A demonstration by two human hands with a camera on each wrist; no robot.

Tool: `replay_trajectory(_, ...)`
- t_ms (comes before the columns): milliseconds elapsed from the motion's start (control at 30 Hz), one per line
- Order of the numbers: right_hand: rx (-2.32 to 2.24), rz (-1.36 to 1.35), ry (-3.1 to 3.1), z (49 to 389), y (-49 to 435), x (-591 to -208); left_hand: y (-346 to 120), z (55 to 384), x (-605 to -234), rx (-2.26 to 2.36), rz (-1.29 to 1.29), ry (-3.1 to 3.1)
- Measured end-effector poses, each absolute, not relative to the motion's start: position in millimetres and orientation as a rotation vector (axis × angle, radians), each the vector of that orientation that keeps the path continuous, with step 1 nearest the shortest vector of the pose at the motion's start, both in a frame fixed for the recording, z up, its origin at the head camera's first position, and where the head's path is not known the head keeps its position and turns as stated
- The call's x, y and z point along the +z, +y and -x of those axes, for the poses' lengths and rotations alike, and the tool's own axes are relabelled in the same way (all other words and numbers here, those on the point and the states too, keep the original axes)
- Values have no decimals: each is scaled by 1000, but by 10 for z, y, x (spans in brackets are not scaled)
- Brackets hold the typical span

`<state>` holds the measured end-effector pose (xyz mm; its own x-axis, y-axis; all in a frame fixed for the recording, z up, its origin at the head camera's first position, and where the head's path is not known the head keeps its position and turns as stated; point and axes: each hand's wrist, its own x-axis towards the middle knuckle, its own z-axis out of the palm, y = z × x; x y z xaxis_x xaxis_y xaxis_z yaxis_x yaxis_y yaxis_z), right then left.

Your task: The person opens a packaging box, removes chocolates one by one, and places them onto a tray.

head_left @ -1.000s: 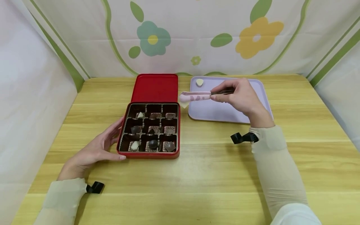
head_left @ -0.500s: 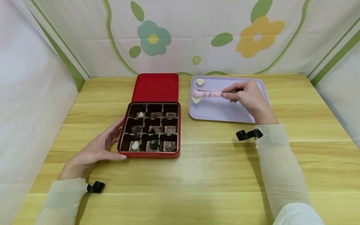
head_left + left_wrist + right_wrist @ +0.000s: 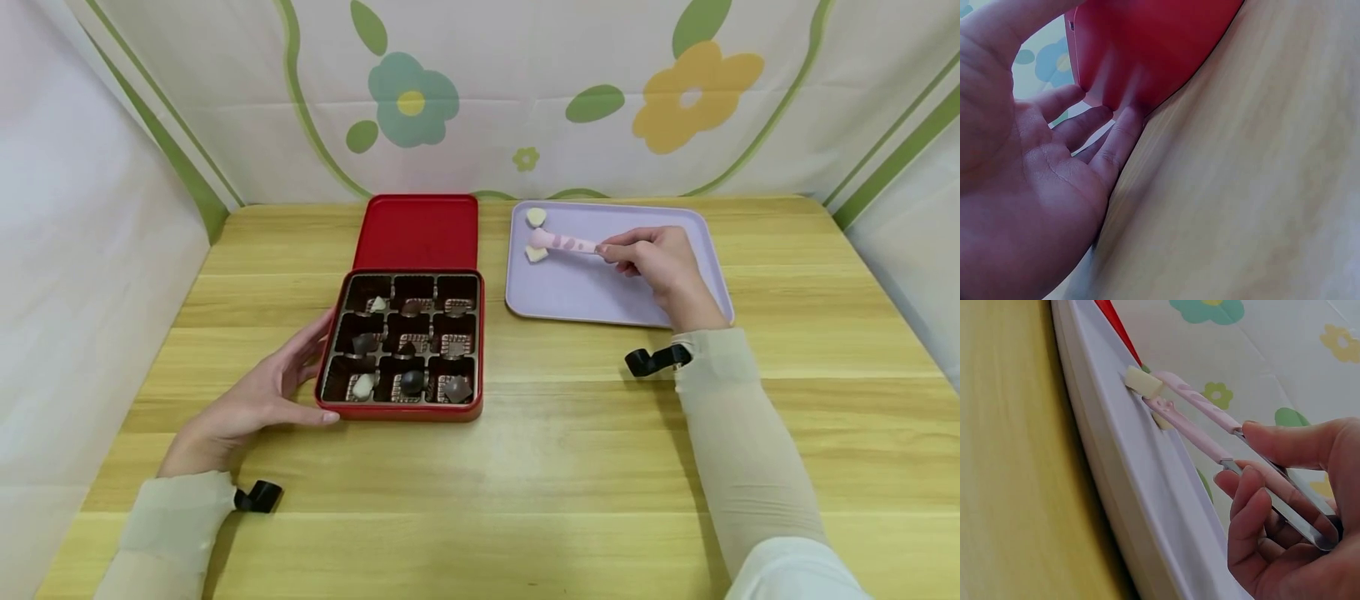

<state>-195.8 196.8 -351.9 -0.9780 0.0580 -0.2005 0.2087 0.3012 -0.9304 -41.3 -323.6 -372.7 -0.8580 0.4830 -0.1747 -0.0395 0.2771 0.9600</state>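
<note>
My right hand (image 3: 660, 258) holds pink-tipped tongs (image 3: 566, 243) over the lilac tray (image 3: 615, 304). A squarish white chocolate (image 3: 536, 253) sits right at the tong tips, near the tray's left side. Behind it lies a rounded white chocolate (image 3: 536, 217). In the right wrist view, the arms of the tongs stand a little apart beside the squarish chocolate (image 3: 1143, 381). My left hand (image 3: 262, 396) rests against the near left corner of a red tin (image 3: 405, 412), fingers extended along its side (image 3: 1129, 50) and thumb at the front.
The tin's divided insert holds several dark and white chocolates (image 3: 363, 387), singly in compartments. Its red lid (image 3: 416, 233) lies open behind, left of the tray. A white floral cloth (image 3: 480, 100) hangs along the back of the wooden table (image 3: 525, 500).
My right hand has carried the tongs and squarish chocolate rightward from beside the tin to over the tray, then slightly back toward the rounded one. My left hand has stayed at the tin.
</note>
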Motion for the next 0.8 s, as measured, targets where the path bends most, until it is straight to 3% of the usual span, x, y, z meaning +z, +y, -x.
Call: replay_trajectory(800,-1704,-227,2514,1964,2013,-3497,-3227,416,-3728,1620,-430,2128)
